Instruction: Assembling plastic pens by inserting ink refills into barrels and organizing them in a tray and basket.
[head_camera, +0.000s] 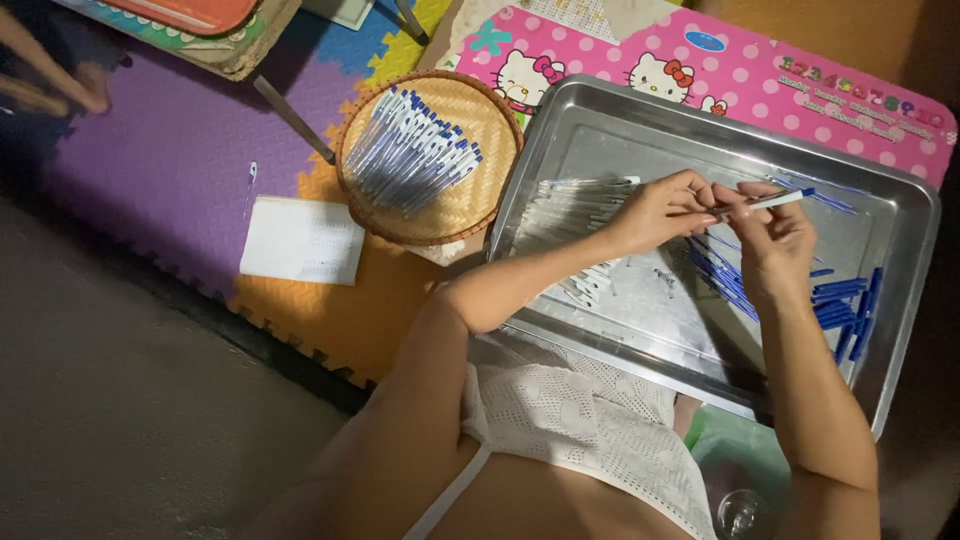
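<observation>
- Leftmost, at the top left corner, another person's hand (60, 85) is blurred over the purple foam mat (170, 160).
- Next, a white paper (303, 240) lies on the mat just left of the woven basket (480, 190), which holds finished pens (412, 150) with blue caps.
- Then the steel tray (600, 120) rests on a pink table (760, 75); clear barrels (570, 205) lie near its left edge.
- Over the tray's middle, the left hand (655, 210) has its fingers pressed together, pinching one end of a pen (770, 202).
- Just beside it, the right hand (775, 245) pinches the same pen, its blue tip pointing right.
- Lastly, blue refills (725, 280) and caps (845, 305) lie toward the tray's right edge.
</observation>
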